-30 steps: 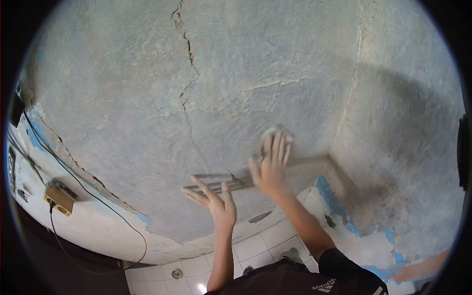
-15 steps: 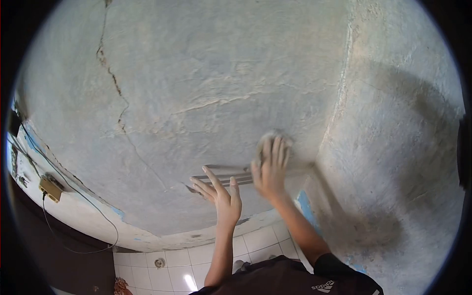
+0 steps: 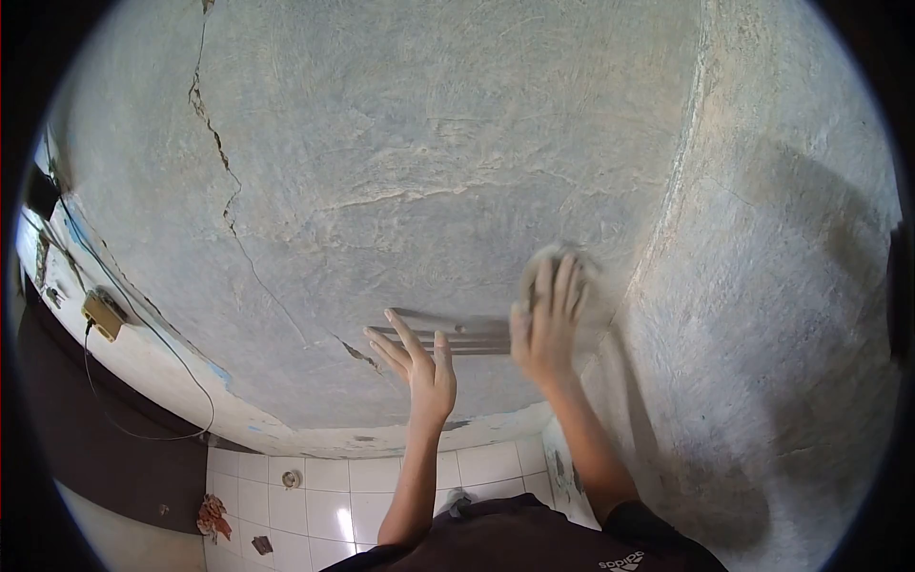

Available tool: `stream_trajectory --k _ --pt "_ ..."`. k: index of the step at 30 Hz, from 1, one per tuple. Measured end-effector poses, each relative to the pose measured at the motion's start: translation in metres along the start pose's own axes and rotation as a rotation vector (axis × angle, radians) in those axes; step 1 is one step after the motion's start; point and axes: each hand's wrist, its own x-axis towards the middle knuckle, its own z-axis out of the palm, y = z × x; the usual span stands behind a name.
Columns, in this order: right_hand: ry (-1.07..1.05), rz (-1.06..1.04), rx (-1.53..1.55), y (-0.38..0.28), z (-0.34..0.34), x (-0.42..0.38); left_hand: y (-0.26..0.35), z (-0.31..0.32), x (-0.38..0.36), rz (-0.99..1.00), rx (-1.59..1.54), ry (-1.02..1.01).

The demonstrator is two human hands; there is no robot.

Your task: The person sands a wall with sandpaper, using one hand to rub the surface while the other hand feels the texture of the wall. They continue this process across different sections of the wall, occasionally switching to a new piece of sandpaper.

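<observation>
My right hand (image 3: 547, 329) lies with extended fingers over a pale, rounded pad (image 3: 553, 255), pressing it against the rough grey wall (image 3: 400, 124) close to the corner. Motion smears the pad, and the hand covers most of it, so its material cannot be made out. To the left, my left hand (image 3: 416, 364) is open, fingers spread. Its fingertips are at the wall, and long finger shadows stretch rightward from them. It holds nothing.
A jagged crack (image 3: 224, 157) runs down the wall on the left. A yellowish socket box (image 3: 103, 316) with a plugged-in cable (image 3: 191, 372) is at the far left. A side wall (image 3: 762, 334) rises on the right. Below lie white floor tiles (image 3: 376, 477) and a reddish-brown cloth (image 3: 213, 518).
My right hand and the pad have shifted slightly right and up along the wall. The left hand stays nearly in place, still spread. The camera view has tilted a little.
</observation>
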Motion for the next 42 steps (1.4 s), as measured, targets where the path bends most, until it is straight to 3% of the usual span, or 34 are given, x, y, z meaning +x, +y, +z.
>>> stream_trajectory --k 4,11,19,23,25,33,38,40,42 --pt "-0.107 -0.002 0.0 -0.008 0.028 -0.049 -0.001 -0.001 0.0 -0.021 0.003 0.012" --pt "0.018 -0.051 0.055 -0.016 -0.014 0.025 0.006 -0.004 0.0 -0.044 -0.056 0.012" --pt "-0.141 -0.048 0.032 -0.035 0.021 -0.04 -0.002 -0.007 -0.002 0.01 -0.063 -0.001" --pt "-0.099 -0.071 0.034 -0.042 -0.002 0.014 -0.005 -0.013 -0.005 0.02 -0.035 -0.01" --pt "0.041 -0.007 0.099 -0.05 -0.01 0.036 -0.009 -0.017 -0.008 0.065 0.025 -0.041" --pt "-0.035 -0.021 0.105 -0.087 0.058 -0.03 -0.019 -0.047 0.003 0.043 0.012 0.01" --pt "0.124 -0.11 -0.042 -0.107 0.004 0.08 -0.045 -0.102 0.031 0.001 0.196 0.119" --pt "0.155 -0.098 -0.023 -0.119 0.0 0.094 -0.07 -0.126 0.045 0.101 0.247 0.177" --pt "0.178 -0.103 -0.005 -0.133 0.01 0.089 -0.086 -0.142 0.048 0.067 0.252 0.21"
